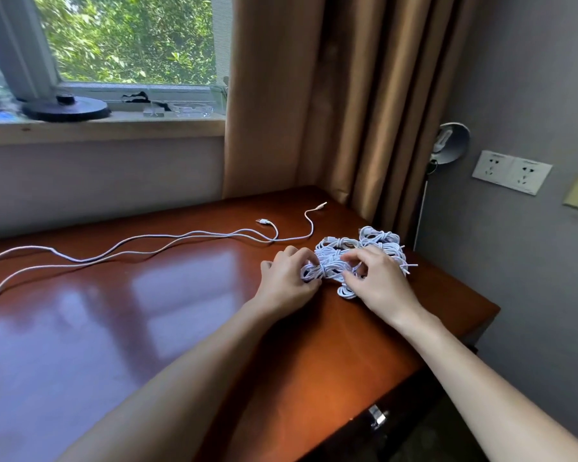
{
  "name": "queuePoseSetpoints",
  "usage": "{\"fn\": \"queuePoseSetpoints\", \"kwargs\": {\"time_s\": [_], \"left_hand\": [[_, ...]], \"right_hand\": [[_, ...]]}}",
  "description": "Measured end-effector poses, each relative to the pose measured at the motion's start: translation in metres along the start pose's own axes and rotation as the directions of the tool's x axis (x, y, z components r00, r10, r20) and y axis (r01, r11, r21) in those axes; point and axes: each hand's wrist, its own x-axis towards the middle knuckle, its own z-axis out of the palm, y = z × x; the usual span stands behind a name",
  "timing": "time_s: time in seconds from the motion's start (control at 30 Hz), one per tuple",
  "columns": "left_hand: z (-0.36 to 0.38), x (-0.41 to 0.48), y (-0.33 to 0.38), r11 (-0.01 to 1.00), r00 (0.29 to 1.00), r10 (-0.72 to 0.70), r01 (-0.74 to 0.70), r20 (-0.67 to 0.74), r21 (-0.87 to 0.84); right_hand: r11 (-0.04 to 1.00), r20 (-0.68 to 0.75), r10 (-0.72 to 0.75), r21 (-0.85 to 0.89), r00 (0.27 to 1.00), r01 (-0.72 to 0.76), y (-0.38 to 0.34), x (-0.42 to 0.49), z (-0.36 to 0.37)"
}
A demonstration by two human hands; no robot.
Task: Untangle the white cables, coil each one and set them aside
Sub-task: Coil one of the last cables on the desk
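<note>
Far right on the counter (pixel 181 311), near the curtain (pixel 347 95): my left hand (pixel 286 278) and my right hand (pixel 381 281) have their fingers (pixel 354 258) curled into the heap of white cables (pixel 377 240), grasping its strands, while one loose white cable (pixel 181 236) trails leftward along the far side.

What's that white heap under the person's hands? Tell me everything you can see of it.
The heap of white cables is a pile of thin cords, several wound into small bundles, with short plug ends poking out on its right. It lies on the glossy reddish-brown desk near its far right corner. The left hand grips its left end; the right hand pinches strands near the middle.
</note>
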Motion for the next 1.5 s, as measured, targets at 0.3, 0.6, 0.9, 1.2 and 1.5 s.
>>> {"fn": "queuePoseSetpoints", "kwargs": {"time_s": [0.3, 0.6, 0.9, 1.2, 1.5], "left_hand": [[-0.014, -0.005, -0.003, 0.997, 0.992, 0.038, -0.046, 0.120, 0.064], [-0.045, 0.001, -0.018, 0.979, 0.993, 0.054, -0.073, 0.104, 0.189], [-0.059, 0.028, -0.042, 0.949, 0.998, 0.025, -0.040, 0.054, 0.313], [-0.061, 0.048, -0.066, 0.935, 0.998, -0.048, 0.031, 0.041, 0.353], [-0.054, 0.064, -0.080, 0.935, 1.000, 0.008, -0.018, 0.030, 0.354]], "right_hand": [[1.000, 0.018, -0.017, 0.023, 1.000, 0.017, -0.004, 0.000, -0.004], [0.998, -0.025, -0.060, -0.024, 0.998, 0.059, -0.020, 0.024, -0.004], [0.990, 0.105, -0.095, -0.098, 0.990, 0.106, -0.031, 0.075, 0.021], [0.978, 0.307, -0.045, -0.180, 0.951, 0.105, -0.038, 0.118, 0.045], [0.960, 0.416, 0.017, -0.260, 0.909, 0.102, -0.038, 0.134, 0.063]]}}
